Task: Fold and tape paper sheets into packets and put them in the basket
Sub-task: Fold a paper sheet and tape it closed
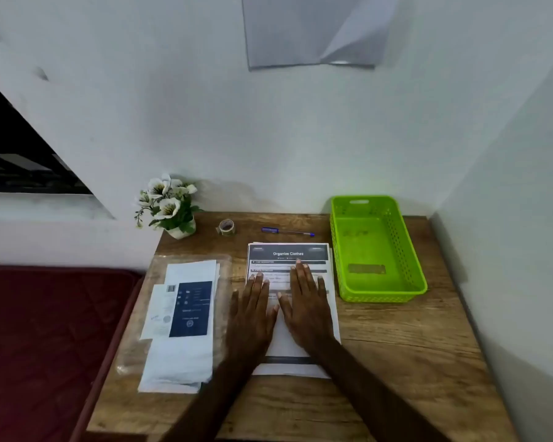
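Printed paper sheets (pixel 289 255) headed "Organize Clothes" pressed flat on the wooden table (pixel 396 346) beneath both hands, left hand (pixel 253 317) and right hand (pixel 307 307) laid side by side with fingers straight, green basket (pixel 412 250) set right of the right hand, tape roll (pixel 226 226) and pen (pixel 288 231) placed beyond the fingertips, bagged papers (pixel 186 317) left of the left hand.

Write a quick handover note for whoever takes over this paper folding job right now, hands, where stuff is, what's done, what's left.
Hands: left hand and right hand both lie flat, fingers straight, on the printed sheet at the table's middle.
Things: tape roll and pen sit beyond the sheet; more paper in a clear sleeve lies to the left; green basket stands to the right.
Done: no packet in the basket.
Left: fold this sheet, tape it, drop it in the basket, then repeat.
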Available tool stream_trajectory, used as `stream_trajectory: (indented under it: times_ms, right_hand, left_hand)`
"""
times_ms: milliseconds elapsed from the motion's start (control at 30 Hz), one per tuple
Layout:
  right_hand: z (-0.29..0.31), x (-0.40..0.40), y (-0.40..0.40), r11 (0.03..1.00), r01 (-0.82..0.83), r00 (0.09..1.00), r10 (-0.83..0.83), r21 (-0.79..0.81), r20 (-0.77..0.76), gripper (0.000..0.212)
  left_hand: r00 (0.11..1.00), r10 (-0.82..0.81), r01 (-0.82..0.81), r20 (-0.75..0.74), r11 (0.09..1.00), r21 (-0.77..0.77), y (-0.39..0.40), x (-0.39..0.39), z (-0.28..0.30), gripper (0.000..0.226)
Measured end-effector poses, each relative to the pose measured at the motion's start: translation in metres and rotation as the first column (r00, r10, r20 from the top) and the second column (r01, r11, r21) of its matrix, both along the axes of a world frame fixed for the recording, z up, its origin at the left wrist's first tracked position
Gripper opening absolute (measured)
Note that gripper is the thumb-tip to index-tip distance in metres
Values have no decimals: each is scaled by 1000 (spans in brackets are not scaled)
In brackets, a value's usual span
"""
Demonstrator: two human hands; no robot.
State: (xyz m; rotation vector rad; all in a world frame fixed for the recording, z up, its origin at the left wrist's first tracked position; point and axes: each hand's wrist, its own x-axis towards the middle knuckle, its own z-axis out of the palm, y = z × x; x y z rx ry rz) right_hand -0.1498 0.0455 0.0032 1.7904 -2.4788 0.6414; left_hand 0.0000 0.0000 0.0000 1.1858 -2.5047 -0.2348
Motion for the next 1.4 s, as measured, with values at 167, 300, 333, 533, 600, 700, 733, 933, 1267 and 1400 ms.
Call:
stream_trajectory:
  times_ms: [167, 300, 333, 533, 600, 700, 733, 933, 1267, 1400]
  right_hand:
    - [-14, -2, 13, 993, 26, 999, -30, 114, 26, 70]
    - [-15, -3, 17, 989, 8, 1000, -11, 148, 17, 72]
    - [-15, -3, 17, 988, 13, 1000, -16, 157, 19, 72]
    - [-13, -1, 17, 986, 10, 999, -16, 166, 35, 72]
    - [-13, -1, 17, 987, 14, 999, -20, 158, 36, 72]
    - [-13, 0, 17, 991, 14, 999, -19, 133, 37, 72]
    - [-14, 0, 17, 993, 12, 999, -17, 117, 45, 72]
    - [4, -27, -10, 998, 51, 998, -53, -43, -26, 62]
    - [43, -85, -75, 948, 35, 977, 34, 317, -212, 78]
    - [54, -89, -84, 919, -14, 983, 84, 395, -162, 77]
  left_hand:
    - [999, -9, 3, 43, 992, 130, 12, 6, -15, 61]
    - [998, -18, 7, 62, 986, 169, 13, 8, -19, 62]
    - [998, -18, 7, 62, 985, 175, 14, 9, -20, 63]
    - [997, -14, 0, 77, 986, 169, 16, 9, -16, 63]
    - [996, -16, 2, 82, 985, 175, 16, 9, -17, 63]
    - [997, -17, 2, 80, 982, 190, 16, 9, -17, 63]
    - [997, -19, 2, 79, 980, 197, 16, 9, -17, 63]
    - [998, -12, -2, 64, 976, 216, 16, 6, -18, 64]
    - [998, -24, 11, 50, 969, 248, 15, 6, -16, 64]
    - [996, -29, 6, 88, 966, 258, 12, 8, -19, 65]
